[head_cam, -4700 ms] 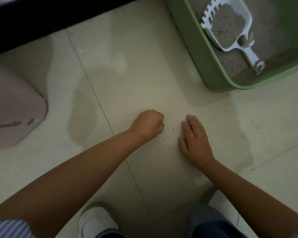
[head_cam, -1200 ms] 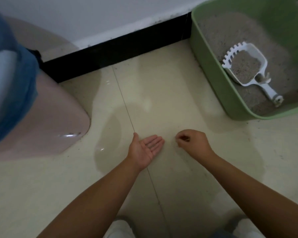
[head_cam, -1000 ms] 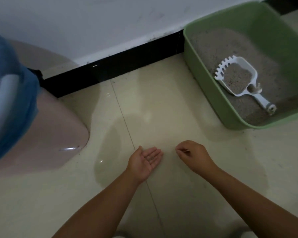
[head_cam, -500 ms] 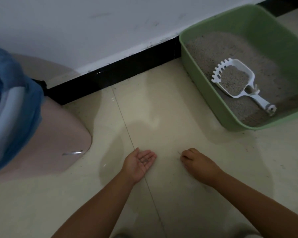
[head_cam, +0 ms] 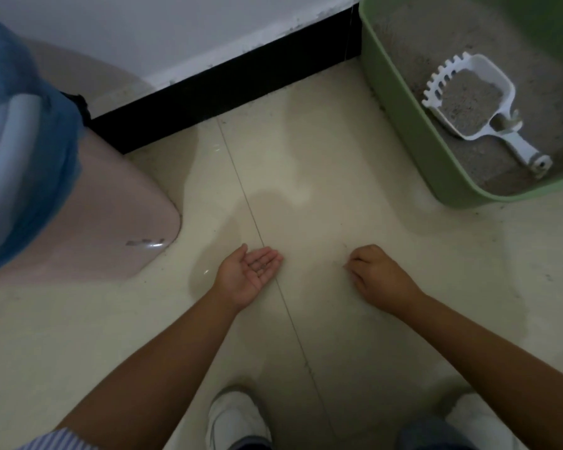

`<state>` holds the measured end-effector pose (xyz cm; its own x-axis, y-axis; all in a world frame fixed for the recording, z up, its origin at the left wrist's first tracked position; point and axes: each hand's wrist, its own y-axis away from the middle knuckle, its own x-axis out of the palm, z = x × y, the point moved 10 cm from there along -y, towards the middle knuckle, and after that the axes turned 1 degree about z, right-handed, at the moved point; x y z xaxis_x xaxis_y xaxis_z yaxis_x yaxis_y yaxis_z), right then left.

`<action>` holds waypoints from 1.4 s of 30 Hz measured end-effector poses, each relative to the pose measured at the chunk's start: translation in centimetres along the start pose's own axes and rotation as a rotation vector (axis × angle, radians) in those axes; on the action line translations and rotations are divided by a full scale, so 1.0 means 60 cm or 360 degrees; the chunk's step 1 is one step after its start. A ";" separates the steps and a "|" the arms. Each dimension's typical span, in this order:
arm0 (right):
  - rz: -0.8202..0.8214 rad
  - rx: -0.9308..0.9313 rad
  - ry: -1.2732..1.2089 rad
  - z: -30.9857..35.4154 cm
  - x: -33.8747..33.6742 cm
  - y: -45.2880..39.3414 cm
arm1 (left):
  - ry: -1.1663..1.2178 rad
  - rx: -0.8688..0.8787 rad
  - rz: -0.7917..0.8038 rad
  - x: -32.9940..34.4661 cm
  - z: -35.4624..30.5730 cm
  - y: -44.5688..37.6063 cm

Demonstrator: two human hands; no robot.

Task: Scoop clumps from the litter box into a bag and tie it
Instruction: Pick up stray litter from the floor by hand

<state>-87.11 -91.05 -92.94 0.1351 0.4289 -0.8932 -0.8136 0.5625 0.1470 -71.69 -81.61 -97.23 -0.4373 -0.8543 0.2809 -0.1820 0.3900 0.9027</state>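
Note:
A green litter box [head_cam: 413, 125] holding grey litter stands on the floor at the upper right. A white slotted scoop [head_cam: 514, 142] lies inside it, its pan full of litter. At the far left a blue bag [head_cam: 30, 151] lines a pink bin [head_cam: 111, 222]. My left hand [head_cam: 249, 272] rests low over the tiles, palm up and open, with a few dark specks in the palm. A short way to its right, my right hand [head_cam: 376, 274] is knuckles up with its fingers curled, fingertips down on the floor. Whether they pinch anything is hidden.
A black baseboard [head_cam: 225, 89] and a white wall run along the back. Scattered litter grains dot the cream tiles near the box. My two white shoes [head_cam: 238, 417] show at the bottom edge, close under my arms.
My left fist has turned palm up and opened. My right hand went from flat on the floor to curled, pinching fingers and has dropped back to the tiles. The view has lifted toward the wall.

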 end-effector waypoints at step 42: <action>-0.0103 -0.0042 0.0276 -0.021 0.005 -0.010 | -0.0048 -0.0336 0.0276 0.048 0.076 -0.011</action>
<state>-87.29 -92.19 -93.82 0.0900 0.2626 -0.9607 -0.8212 0.5653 0.0776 -76.85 -82.75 -98.49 -0.4727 -0.7691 0.4302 0.0838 0.4467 0.8907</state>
